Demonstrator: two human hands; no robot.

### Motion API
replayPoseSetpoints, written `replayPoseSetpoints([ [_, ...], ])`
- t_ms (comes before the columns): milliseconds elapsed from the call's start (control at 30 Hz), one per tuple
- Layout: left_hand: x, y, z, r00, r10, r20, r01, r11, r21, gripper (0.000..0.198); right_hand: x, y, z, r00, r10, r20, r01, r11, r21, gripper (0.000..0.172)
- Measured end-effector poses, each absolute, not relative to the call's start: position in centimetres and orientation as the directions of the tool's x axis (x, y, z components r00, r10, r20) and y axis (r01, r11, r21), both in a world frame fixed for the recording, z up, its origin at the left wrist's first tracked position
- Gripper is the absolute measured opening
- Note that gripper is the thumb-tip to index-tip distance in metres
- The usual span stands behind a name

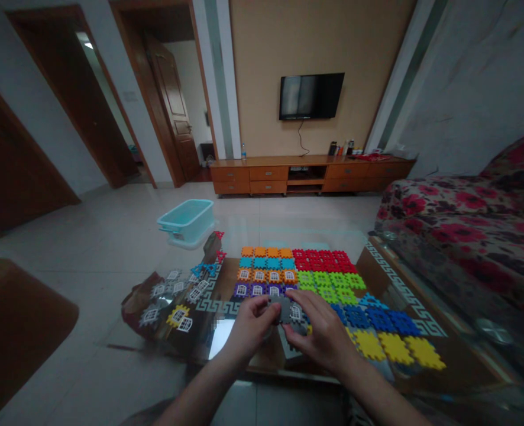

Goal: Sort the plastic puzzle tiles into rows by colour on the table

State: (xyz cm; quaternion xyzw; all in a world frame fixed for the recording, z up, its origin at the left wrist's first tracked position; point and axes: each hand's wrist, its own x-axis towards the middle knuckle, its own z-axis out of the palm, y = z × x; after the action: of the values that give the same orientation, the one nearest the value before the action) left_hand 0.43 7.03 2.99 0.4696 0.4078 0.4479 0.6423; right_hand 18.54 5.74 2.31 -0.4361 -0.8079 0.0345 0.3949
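Above the near part of the glass table, my left hand (254, 325) and my right hand (323, 326) are both closed on grey toy interlocking tiles (280, 310). A white window piece (296, 313) shows near my right fingers. I cannot tell whether the grey parts are joined. Just beyond lie purple tiles (241, 290) with white windows, partly covered by my fingers. Orange tiles with windows (259, 276) form the row behind them. Right of these are lime green tiles (322, 279). Yellow tiles (397, 348) lie close to my right wrist.
Farther back are light blue tiles (260, 262) and red tiles (322, 260); dark blue tiles (379, 320) lie right. Loose grey pieces (159, 290) and a yellow tile (178, 315) are left. A turquoise bin (186, 214) stands on the floor; a flowered sofa (461, 236) is right.
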Motion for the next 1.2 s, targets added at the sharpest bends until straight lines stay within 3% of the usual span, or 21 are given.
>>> replayPoseSetpoints([
  [367,0.3,6.8,2.8,0.246,0.965,-0.092,-0.182,0.139,0.973,0.034,18.5,5.7,1.9,-0.31,0.779,0.544,0.668,0.586,-0.458,0.056],
  [533,0.2,7.0,2.4,0.244,0.962,-0.119,-0.223,0.175,0.959,0.035,18.2,5.8,3.2,-0.27,0.856,0.442,0.561,0.513,-0.65,0.053],
  [667,0.2,7.0,2.7,0.256,0.958,-0.132,-0.244,0.196,0.95,0.038,18.1,6.4,3.7,-0.121,0.964,0.236,0.403,0.265,-0.876,0.031],
  [767,0.2,6.8,3.0,0.265,0.954,-0.137,-0.209,0.196,0.958,0.039,18.2,6.9,3.3,-0.106,0.989,0.107,0.256,0.131,-0.958,0.025],
  [1000,0.2,6.7,3.1,0.292,0.951,-0.1,-0.093,0.133,0.987,0.039,18.3,7.3,3.2,-0.126,0.991,-0.042,0.219,-0.014,-0.976,0.032],
  [1200,0.3,6.8,3.0,0.292,0.953,-0.079,-0.066,0.103,0.993,0.037,18.5,7.5,3.1,-0.159,0.987,-0.035,0.173,-0.008,-0.985,0.029],
])
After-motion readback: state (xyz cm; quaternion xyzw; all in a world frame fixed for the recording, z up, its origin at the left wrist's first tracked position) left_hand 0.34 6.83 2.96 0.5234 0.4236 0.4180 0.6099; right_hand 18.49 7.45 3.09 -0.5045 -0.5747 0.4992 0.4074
